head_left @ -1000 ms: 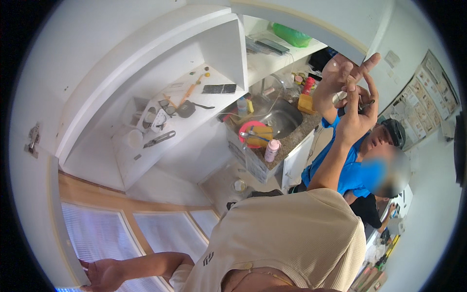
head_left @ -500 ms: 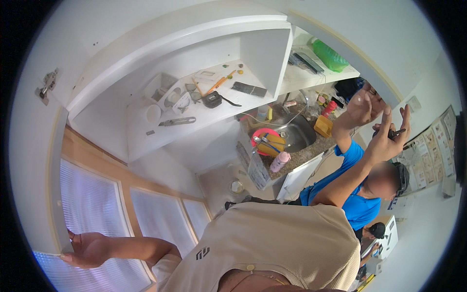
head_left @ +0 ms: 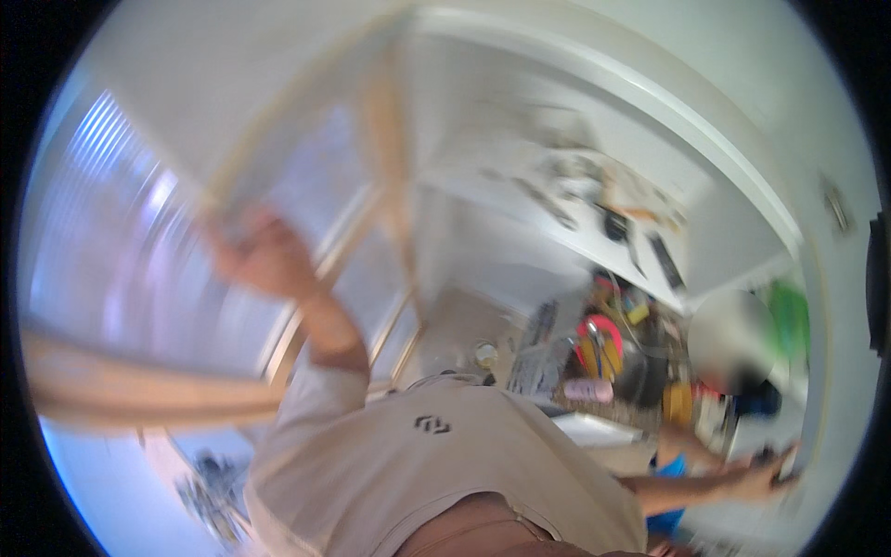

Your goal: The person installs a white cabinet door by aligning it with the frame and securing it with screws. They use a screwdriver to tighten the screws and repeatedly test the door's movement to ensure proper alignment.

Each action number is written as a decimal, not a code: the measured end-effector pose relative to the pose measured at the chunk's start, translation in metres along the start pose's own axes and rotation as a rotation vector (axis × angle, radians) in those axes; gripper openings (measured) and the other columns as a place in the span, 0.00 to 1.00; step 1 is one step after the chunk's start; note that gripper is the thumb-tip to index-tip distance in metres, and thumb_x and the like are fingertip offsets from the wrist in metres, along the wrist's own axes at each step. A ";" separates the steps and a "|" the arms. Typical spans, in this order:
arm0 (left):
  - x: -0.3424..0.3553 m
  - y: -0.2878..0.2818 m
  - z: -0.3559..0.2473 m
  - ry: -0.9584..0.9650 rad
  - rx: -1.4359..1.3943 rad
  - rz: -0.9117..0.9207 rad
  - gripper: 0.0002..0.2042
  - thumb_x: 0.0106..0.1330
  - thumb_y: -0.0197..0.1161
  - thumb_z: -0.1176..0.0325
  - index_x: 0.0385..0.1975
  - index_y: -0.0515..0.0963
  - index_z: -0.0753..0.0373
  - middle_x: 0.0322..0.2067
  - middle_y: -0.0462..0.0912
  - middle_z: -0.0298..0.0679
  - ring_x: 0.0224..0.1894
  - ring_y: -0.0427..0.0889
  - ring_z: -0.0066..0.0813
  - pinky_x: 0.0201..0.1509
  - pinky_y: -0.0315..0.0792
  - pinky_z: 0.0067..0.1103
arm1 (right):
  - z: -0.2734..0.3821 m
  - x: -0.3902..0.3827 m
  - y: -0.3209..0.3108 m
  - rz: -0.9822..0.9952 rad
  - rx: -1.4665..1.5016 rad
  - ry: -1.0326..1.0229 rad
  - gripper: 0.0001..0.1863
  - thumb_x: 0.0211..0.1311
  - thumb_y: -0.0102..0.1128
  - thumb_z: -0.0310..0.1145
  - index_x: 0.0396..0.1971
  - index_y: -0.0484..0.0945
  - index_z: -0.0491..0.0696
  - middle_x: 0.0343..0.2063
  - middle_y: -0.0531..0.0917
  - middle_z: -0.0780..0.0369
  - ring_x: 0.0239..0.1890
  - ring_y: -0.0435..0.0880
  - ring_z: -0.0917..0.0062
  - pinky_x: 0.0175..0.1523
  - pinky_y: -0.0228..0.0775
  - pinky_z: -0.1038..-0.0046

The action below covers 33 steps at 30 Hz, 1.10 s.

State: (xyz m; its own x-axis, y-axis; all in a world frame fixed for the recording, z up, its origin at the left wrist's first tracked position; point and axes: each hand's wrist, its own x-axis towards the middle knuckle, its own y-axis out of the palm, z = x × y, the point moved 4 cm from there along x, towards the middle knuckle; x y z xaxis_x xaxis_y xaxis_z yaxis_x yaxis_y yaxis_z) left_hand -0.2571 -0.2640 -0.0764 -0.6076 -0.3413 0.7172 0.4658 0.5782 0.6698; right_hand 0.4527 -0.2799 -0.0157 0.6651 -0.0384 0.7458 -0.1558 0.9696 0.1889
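My left hand (head_left: 264, 255), blurred, is raised with its fingers at the lower edge of a white cabinet door (head_left: 306, 70). Low at the right, my right hand (head_left: 763, 481) has its fingers closed around a small dark object (head_left: 764, 456), its kind unclear, close to the other white door (head_left: 840, 371). Between the doors is the open white wall cabinet (head_left: 733, 200). On its shelf lie a black tape measure (head_left: 614, 225), a grey utility knife (head_left: 548, 204), a dark flat strip (head_left: 666, 262) and smeared small items.
Below the cabinet, a counter holds a sink (head_left: 642, 371), a pink basin (head_left: 585, 348), a pink bottle (head_left: 589, 390) and a yellow container (head_left: 677, 404). A green bottle (head_left: 789, 316) lies at the right. A co-worker's blue sleeve (head_left: 666, 487) is beside my right arm. Wood-framed ribbed windows (head_left: 121, 269) are left.
My view has swung, so the cabinet appears farther right. My left hand is higher in view with the door edge. My right hand has dropped from high up to low right, keeping the dark object.
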 end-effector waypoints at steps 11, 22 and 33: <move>-0.004 0.099 -0.072 0.313 0.280 0.519 0.42 0.39 0.86 0.62 0.57 0.79 0.75 0.55 0.85 0.55 0.33 0.83 0.37 0.38 0.78 0.23 | 0.028 -0.017 0.043 0.013 0.444 0.017 0.37 0.65 0.72 0.35 0.70 0.66 0.38 0.59 0.74 0.54 0.57 0.74 0.69 0.60 0.65 0.66; -0.022 0.135 -0.091 0.388 0.257 0.560 0.42 0.38 0.86 0.57 0.57 0.81 0.71 0.53 0.86 0.52 0.39 0.89 0.37 0.40 0.80 0.22 | 0.016 -0.019 0.028 -0.030 0.454 -0.055 0.30 0.63 0.74 0.28 0.60 0.70 0.33 0.32 0.86 0.52 0.28 0.81 0.72 0.30 0.75 0.72; -0.069 0.198 -0.102 0.392 0.288 0.576 0.33 0.46 0.86 0.69 0.56 0.82 0.69 0.55 0.86 0.50 0.45 0.89 0.41 0.47 0.83 0.28 | 0.065 -0.082 0.059 -0.005 0.377 -0.247 0.28 0.55 0.73 0.14 0.57 0.76 0.34 0.47 0.84 0.51 0.36 0.86 0.76 0.34 0.81 0.79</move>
State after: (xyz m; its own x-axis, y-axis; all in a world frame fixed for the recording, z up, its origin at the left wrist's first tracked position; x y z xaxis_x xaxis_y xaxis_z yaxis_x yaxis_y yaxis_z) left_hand -0.0570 -0.2019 0.0266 -0.0203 -0.1342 0.9907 0.4217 0.8973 0.1302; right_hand 0.3419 -0.2355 -0.0241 0.4791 -0.1441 0.8659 -0.4389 0.8149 0.3785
